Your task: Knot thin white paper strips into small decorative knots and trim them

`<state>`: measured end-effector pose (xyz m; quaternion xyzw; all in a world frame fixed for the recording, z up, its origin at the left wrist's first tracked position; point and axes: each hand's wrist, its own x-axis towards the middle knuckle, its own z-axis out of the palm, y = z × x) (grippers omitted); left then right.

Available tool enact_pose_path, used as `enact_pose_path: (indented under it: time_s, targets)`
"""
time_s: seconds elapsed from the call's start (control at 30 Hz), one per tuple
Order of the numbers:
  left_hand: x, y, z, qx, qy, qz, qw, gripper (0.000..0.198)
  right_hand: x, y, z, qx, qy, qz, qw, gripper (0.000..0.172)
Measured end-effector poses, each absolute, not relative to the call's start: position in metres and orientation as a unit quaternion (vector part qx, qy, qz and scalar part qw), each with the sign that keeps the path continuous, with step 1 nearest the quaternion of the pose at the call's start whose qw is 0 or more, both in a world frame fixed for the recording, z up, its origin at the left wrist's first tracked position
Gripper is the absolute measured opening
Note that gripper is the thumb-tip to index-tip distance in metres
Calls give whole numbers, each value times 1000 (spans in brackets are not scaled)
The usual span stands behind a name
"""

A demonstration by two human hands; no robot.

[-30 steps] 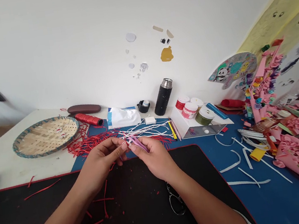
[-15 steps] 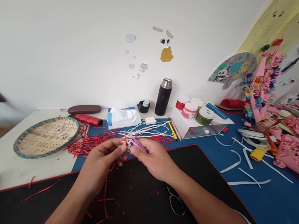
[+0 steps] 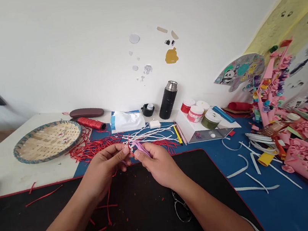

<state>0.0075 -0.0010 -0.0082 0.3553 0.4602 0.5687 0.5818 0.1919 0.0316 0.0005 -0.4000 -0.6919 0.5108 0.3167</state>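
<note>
My left hand (image 3: 106,168) and my right hand (image 3: 157,165) meet over the far edge of the black mat (image 3: 71,220). The right hand's fingers are closed round pink tweezers (image 3: 140,148), whose tips point towards the left hand. The left hand pinches a thin red paper strip (image 3: 129,147) between thumb and forefinger, right at the tweezer tips. Behind the hands lie loose red strips (image 3: 89,148) and white strips (image 3: 153,134) on the blue mat (image 3: 271,206).
A woven basket (image 3: 47,140) sits far left, a red thread spool (image 3: 91,123) and tissue pack (image 3: 127,121) beyond. A black flask (image 3: 168,100), paint jars (image 3: 196,111) and pink paper flower work (image 3: 305,139) fill the right. Eyeglasses (image 3: 182,206) lie on the black mat.
The hands stay almost in place. The fingertips and tweezers have shifted slightly, and the small red strip end between them has turned a little.
</note>
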Motion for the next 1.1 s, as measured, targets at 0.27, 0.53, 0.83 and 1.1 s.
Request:
enact_pose_path:
  time_s: [0.27,0.53,0.83,1.1]
  targets:
    - [7,1,-10,317,443,565,620,38,192,31,2,-406,-693,506,315,33]
    - [5,1,-10,318,441,565,621,37,191,32,-4,-399,-685,515,327,34]
    - [4,2,-10,316,444,559,625,37,192,33,-6,-400,-672,526,334,35]
    - [4,2,-9,313,457,549,625,40,192,33,-3,-392,-654,544,350,35]
